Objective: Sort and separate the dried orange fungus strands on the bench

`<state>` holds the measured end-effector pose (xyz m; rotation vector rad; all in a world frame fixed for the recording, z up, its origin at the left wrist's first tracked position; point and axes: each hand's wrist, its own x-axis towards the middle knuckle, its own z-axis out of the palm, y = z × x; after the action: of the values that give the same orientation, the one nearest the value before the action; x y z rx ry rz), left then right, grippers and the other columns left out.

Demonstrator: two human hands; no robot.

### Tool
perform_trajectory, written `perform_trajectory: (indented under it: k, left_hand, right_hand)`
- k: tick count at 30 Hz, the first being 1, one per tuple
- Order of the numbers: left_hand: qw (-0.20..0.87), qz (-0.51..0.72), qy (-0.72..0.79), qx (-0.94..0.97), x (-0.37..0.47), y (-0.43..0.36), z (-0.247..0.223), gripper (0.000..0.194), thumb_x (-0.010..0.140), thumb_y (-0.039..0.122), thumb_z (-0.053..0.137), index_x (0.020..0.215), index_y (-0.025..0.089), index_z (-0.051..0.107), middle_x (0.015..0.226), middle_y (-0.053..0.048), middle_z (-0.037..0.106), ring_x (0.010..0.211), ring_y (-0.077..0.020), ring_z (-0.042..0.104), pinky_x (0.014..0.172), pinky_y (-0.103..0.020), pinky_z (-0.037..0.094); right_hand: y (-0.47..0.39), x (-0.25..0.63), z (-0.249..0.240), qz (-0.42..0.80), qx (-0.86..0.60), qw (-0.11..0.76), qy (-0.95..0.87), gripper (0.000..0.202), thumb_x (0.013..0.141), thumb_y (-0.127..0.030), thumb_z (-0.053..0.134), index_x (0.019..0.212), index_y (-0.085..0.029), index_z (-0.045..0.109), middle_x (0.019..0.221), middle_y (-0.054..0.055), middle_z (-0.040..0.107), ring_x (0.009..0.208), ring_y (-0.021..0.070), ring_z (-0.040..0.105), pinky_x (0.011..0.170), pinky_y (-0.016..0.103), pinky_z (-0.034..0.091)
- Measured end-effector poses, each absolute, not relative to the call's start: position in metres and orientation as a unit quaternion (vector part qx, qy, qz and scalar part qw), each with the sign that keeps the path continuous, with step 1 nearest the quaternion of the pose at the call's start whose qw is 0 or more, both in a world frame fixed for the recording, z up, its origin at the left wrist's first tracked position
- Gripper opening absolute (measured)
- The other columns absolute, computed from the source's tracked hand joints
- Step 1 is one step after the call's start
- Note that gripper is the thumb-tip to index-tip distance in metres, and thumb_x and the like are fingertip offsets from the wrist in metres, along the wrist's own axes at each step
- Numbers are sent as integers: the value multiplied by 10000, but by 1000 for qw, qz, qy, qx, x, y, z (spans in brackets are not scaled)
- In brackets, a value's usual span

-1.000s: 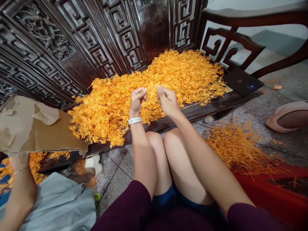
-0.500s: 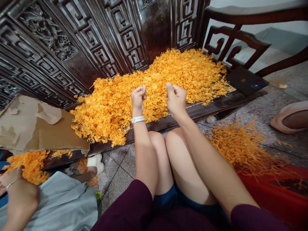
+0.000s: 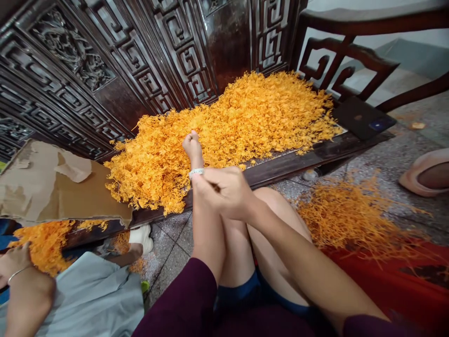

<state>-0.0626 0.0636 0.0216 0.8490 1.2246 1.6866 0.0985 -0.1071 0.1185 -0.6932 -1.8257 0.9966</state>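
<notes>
A long heap of orange, curly, flower-like pieces (image 3: 277,110) covers the dark wooden bench seat. My left hand (image 3: 192,144) is closed above the front of the heap; what its fingers hold, if anything, is too small to make out. A white watch (image 3: 196,172) is on that wrist. Nearer to me, my right hand (image 3: 226,189) is closed beside the watch, its fingers curled at my left wrist. Whatever is inside the right hand is hidden.
Torn cardboard (image 3: 77,187) lies on the bench at left. A dark phone or tablet (image 3: 361,117) rests at the right end. Orange strands (image 3: 351,215) pile up over something red (image 3: 386,281). Another person's hand (image 3: 28,285) is at lower left, a shoe (image 3: 428,173) at right.
My right hand has come left and toward me, from above the heap to my left wrist. My left hand has shifted slightly left. The thin strand between the hands no longer shows.
</notes>
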Motion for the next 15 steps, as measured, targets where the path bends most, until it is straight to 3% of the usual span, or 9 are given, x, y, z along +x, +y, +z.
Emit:
perform_trajectory:
  k: [2, 4, 5, 7, 9, 11, 15]
  left_hand:
    - [363, 703, 549, 269, -69, 61, 15, 455, 1102, 267, 566, 701, 221, 355, 569, 93, 243, 566, -83, 217, 622, -339, 188]
    - [353, 713, 566, 216, -72, 59, 13, 411, 1089, 232, 572, 720, 217, 390, 567, 100, 256, 548, -80, 229, 614, -325, 205]
    - [354, 721, 561, 199, -73, 58, 15, 392, 1089, 226, 559, 730, 215, 400, 571, 102, 256, 537, -81, 229, 604, -315, 215]
    - [344, 749, 537, 179, -76, 56, 20, 357, 1084, 239, 541, 747, 208, 430, 587, 99, 277, 521, -84, 239, 574, -293, 228]
    - [328, 778, 508, 170, -78, 55, 26, 338, 1071, 259, 543, 748, 199, 464, 606, 89, 319, 510, -83, 267, 547, -275, 237]
    - [318, 798, 481, 175, -78, 54, 32, 347, 1044, 274, 586, 722, 191, 485, 624, 77, 364, 508, -76, 307, 532, -261, 247]
    - [332, 797, 435, 255, -72, 51, 39, 429, 991, 346, 689, 646, 189, 490, 639, 51, 411, 518, -78, 362, 522, -247, 278]
  right_hand:
    - [-100, 92, 111, 507, -185, 358, -762, 507, 943, -454, 686, 591, -225, 401, 576, -24, 371, 579, 128, 327, 591, 327, 260]
    - [-75, 88, 98, 605, -140, 331, -711, 483, 847, -473, 786, 592, -223, 461, 579, -26, 412, 574, 123, 356, 568, 303, 301]
    - [-58, 87, 91, 646, -157, 364, -652, 455, 804, -511, 816, 622, -226, 510, 592, -20, 443, 577, 132, 389, 556, 295, 335]
    - [-21, 89, 77, 662, -218, 431, -573, 417, 859, -636, 710, 788, -242, 592, 674, 6, 499, 636, 171, 473, 566, 297, 415]
    - [14, 95, 64, 687, -314, 504, -419, 483, 845, -727, 644, 905, -249, 614, 765, 45, 539, 719, 211, 546, 597, 320, 483]
    - [37, 102, 53, 706, -370, 515, -315, 559, 834, -801, 551, 953, -257, 600, 849, 78, 563, 795, 244, 588, 621, 349, 518]
    - [43, 111, 46, 711, -387, 533, -246, 497, 870, -753, 505, 926, -266, 585, 838, 73, 587, 757, 218, 579, 604, 326, 503]
